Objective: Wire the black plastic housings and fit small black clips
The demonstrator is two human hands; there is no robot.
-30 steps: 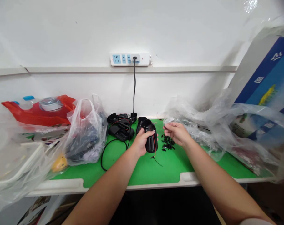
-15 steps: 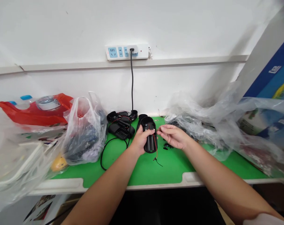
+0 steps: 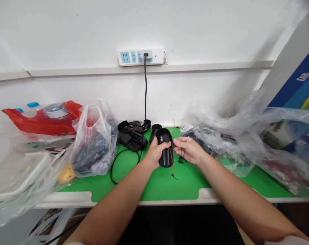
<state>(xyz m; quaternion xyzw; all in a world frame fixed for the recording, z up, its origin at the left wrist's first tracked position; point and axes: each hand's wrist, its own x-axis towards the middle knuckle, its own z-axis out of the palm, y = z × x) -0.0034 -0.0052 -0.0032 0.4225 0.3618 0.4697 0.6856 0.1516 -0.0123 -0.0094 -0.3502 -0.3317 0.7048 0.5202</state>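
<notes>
While the left hand (image 3: 155, 153) grips the black casing (image 3: 165, 158), the right (image 3: 187, 149) adjoins it.

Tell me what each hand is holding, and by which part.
The left hand holds the black case by its left side, thumb over the open face. The right hand is at its right edge; whether it pinches anything cannot be told.

The one wide view looked out from my own head, facing forward and tipped down along my two bare forearms (image 3: 118, 200), which rose from the bottom edge. It saw my left hand (image 3: 154, 153) and right hand (image 3: 187, 149) from behind and above, at arm's reach, just below centre. The flat green tabletop (image 3: 164, 190) ran away at a slant; the smooth white wall (image 3: 200, 37) beyond faced the lens.
</notes>
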